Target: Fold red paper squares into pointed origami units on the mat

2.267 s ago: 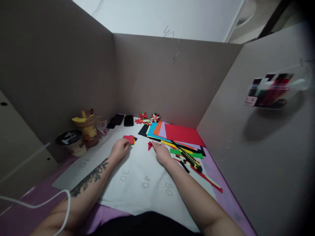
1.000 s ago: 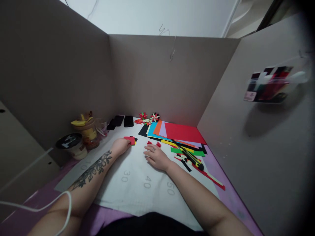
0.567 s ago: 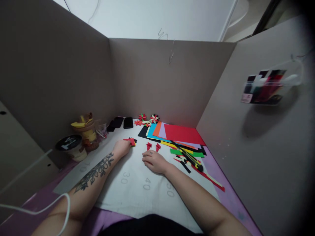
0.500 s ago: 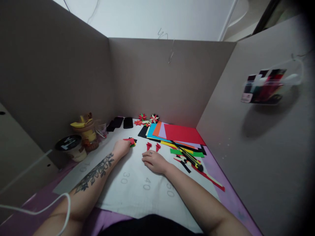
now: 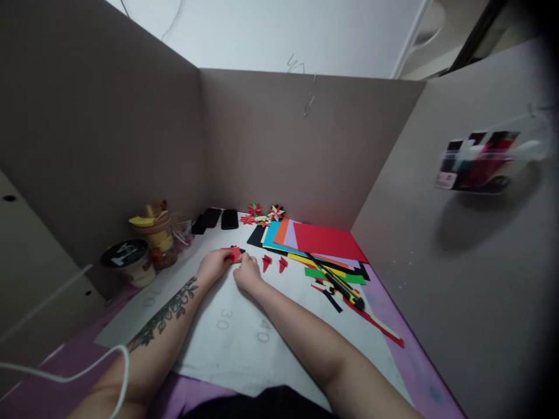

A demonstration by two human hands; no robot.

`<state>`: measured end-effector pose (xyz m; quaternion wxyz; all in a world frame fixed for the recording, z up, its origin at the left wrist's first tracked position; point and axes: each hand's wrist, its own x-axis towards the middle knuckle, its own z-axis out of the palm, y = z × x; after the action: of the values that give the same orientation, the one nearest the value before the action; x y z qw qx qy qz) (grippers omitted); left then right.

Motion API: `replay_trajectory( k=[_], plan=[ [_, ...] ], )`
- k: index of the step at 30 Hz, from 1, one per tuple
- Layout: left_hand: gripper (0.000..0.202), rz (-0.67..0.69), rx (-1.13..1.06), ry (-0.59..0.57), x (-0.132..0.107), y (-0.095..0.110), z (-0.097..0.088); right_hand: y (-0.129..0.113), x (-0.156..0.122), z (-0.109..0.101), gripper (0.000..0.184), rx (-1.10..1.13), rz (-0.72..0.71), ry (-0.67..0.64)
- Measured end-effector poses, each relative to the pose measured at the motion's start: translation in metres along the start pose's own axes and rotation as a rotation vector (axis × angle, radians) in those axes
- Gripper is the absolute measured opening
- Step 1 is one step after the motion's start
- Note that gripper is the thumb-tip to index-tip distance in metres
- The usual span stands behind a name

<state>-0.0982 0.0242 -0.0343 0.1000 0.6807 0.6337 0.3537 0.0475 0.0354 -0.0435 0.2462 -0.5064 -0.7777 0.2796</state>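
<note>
My left hand [image 5: 212, 266] rests on the white mat [image 5: 244, 331] with its fingers closed on the edge of a small red paper square [image 5: 233, 254] that tops a little stack of squares. My right hand [image 5: 247, 273] sits just right of it, fingers curled toward the same red square and touching it. Two small folded red paper pieces [image 5: 273, 263] lie on the mat to the right of my right hand.
A fan of coloured paper sheets [image 5: 323, 241] lies at the back right, with a yellow-black utility knife [image 5: 338, 283] and paper strips beside it. Folded paper stars [image 5: 264, 213], two dark phones [image 5: 220, 219], a yellow-lidded jar [image 5: 151, 233] and a black-lidded tub [image 5: 126, 259] stand at the back left. Cardboard walls enclose the desk.
My right hand left the two folded red pieces and moved left to the red square by my left hand. The left hand stayed on the stack.
</note>
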Motion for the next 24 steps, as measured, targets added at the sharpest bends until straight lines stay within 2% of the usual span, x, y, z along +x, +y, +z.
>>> replay_trajectory(
  k=[5, 10, 16, 21, 24],
  plan=[
    [0.034, -0.065, 0.037, -0.026, 0.000, -0.007, -0.001, -0.006, 0.005, 0.009, 0.037, -0.048, -0.048, 0.025],
    [0.026, -0.126, -0.129, -0.007, 0.000, -0.002, -0.001, 0.001, -0.001, 0.009, 0.051, -0.018, -0.154, 0.026],
    [0.035, -0.266, -0.252, 0.053, 0.001, 0.000, 0.004, -0.001, -0.005, 0.009, 0.051, 0.044, -0.406, -0.006],
    [0.029, -0.301, -0.273, 0.101, 0.001, -0.001, 0.005, 0.000, -0.007, 0.010, 0.051, 0.088, -0.372, -0.038],
    [0.027, -0.314, -0.261, 0.172, 0.000, 0.004, -0.002, 0.004, -0.005, 0.014, 0.044, 0.146, -0.324, -0.008]
  ],
)
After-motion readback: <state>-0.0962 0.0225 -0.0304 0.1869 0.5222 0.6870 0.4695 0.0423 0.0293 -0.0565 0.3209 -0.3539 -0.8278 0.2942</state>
